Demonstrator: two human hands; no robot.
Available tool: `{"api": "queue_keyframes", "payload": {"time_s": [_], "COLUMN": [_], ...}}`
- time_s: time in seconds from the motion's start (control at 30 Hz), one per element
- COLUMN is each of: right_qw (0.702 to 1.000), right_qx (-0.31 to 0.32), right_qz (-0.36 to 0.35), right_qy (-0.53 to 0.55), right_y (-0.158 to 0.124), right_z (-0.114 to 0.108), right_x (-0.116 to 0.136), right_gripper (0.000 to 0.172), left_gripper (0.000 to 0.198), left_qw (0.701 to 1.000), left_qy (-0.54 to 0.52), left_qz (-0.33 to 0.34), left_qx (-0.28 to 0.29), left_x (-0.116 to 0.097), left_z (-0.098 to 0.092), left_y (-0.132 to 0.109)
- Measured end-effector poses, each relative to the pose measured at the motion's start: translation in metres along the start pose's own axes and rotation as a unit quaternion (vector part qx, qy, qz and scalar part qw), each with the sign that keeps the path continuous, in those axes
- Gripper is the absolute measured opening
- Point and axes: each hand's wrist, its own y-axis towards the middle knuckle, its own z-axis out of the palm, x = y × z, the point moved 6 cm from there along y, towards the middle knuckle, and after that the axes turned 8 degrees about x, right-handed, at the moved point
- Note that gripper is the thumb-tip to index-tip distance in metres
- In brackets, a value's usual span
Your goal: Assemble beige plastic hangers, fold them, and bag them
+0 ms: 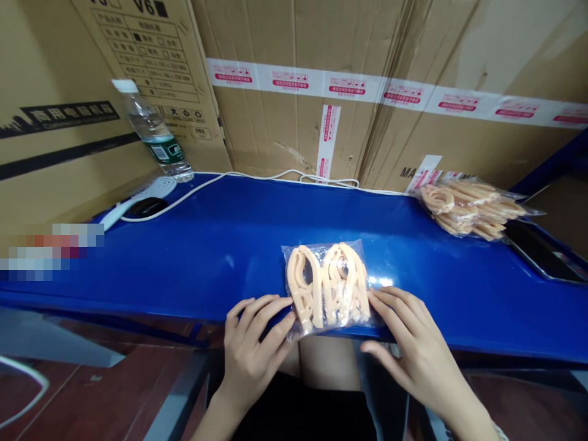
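A clear plastic bag (327, 288) of peach-coloured folding hangers (345, 275) lies at the front edge of the blue table, its lower rim slightly past the edge. My left hand (255, 343) is at the bag's left side, its index fingertip and thumb tip touching the plastic a little apart from each other, the other fingers curved and spread. On the opposite side, my right hand (411, 343) rests its fingertips against the bag's right edge. The right thumb stands away from the fingers, below the table edge. Neither hand is closed around the bag.
More bagged peach hangers (473, 205) are piled at the back right, beside a dark phone (544, 251). A water bottle (158, 135), a white hairbrush (138, 199) and a black object (147, 208) stand or lie at left. A white cable (271, 176) runs along cardboard boxes (285, 135).
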Motion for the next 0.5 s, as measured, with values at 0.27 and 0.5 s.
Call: {"api": "queue_keyframes", "payload": {"time_s": [0.27, 0.5], "right_qw": [0.996, 0.972], "right_qx": [-0.078, -0.195], "right_qz": [-0.033, -0.082], "right_qy": [0.019, 0.103], "right_y": [-0.014, -0.022], "right_z": [0.001, -0.015], "right_x": [0.004, 0.02], "right_gripper": [0.029, 0.024], "left_gripper": [0.025, 0.017], "left_qw": [0.999, 0.991], "left_qy": [-0.005, -0.053], "left_qz": [0.027, 0.053], "left_qx": [-0.038, -0.115], "left_x": [0.002, -0.011], "left_z": [-0.002, -0.028], "left_y": [-0.007, -0.011]}}
